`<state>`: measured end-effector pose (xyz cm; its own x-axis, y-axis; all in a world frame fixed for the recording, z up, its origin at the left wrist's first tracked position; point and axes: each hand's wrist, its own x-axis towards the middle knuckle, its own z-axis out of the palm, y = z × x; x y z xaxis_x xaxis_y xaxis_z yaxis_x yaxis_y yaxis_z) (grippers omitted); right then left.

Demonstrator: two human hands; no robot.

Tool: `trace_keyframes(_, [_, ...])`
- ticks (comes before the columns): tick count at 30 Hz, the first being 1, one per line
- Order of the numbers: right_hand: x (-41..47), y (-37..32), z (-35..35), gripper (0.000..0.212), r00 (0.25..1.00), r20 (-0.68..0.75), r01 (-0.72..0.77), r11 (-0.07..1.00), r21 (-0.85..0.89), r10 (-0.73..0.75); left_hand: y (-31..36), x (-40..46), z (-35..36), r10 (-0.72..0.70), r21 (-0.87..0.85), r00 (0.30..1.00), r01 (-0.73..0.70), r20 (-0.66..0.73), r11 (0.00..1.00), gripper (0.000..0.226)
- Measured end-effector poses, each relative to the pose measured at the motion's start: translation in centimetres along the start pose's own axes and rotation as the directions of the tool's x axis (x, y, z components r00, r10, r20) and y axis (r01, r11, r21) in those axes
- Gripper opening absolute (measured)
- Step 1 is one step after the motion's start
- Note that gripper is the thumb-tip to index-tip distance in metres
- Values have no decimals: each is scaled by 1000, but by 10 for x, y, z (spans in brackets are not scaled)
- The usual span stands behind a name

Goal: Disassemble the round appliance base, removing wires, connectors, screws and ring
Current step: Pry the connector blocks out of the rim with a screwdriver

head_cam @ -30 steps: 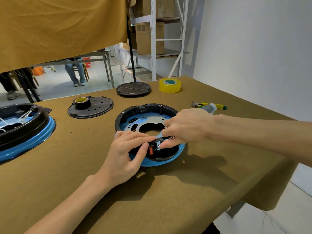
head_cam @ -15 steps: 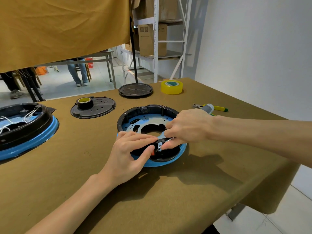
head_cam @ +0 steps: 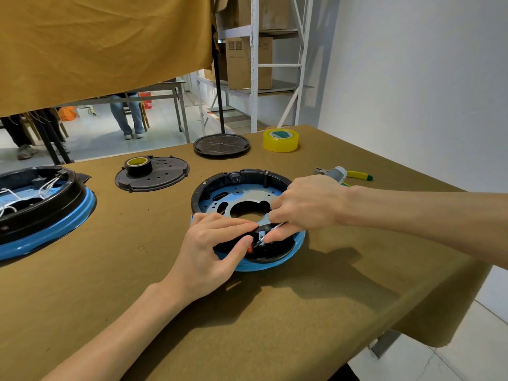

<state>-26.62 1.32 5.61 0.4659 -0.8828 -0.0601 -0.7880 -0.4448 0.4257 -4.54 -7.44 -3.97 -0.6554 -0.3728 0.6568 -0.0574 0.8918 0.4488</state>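
The round appliance base (head_cam: 220, 188), black-walled with a blue rim and a metal plate inside, lies in the middle of the table. My left hand (head_cam: 211, 251) grips its near edge, the thumb beside a small red switch (head_cam: 249, 249). My right hand (head_cam: 305, 204) holds a screwdriver (head_cam: 336, 173) whose thin metal tip points down at the black block next to the switch. The grey handle end sticks out behind the hand. My fingers hide most of the switch block.
A second blue-rimmed base (head_cam: 41, 210) with white wires sits at the left edge. A black cover (head_cam: 165, 174) carries a black tape roll (head_cam: 138, 165). A round stand foot (head_cam: 221, 145), yellow tape (head_cam: 280, 140) and yellow-handled pliers (head_cam: 357, 175) lie farther back. The table edge is at the right.
Both hands stay on the near edge of the base; the view has shifted slightly. The screwdriver tip remains at the switch block.
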Motion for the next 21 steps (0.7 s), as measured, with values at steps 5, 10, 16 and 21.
trace_keyframes(5, [1,-3,-2,90,1000,-11,-1,1000,24,2,1,0,0,8,-8,1000,-8,-8,1000,29])
trace_keyframes(10, [3,-11,-1,84,999,-35,-40,997,59,42,-3,2,-3,35,-1,999,-35,16,999,28])
trace_keyframes(16, [-6,-11,-12,80,993,6,-118,988,97,118,-9,1,-1,44,-18,999,-43,19,999,28])
trace_keyframes(21, [-16,-18,-14,68,981,37,-191,979,70,189,-9,-1,-2,50,-27,998,-49,28,998,29])
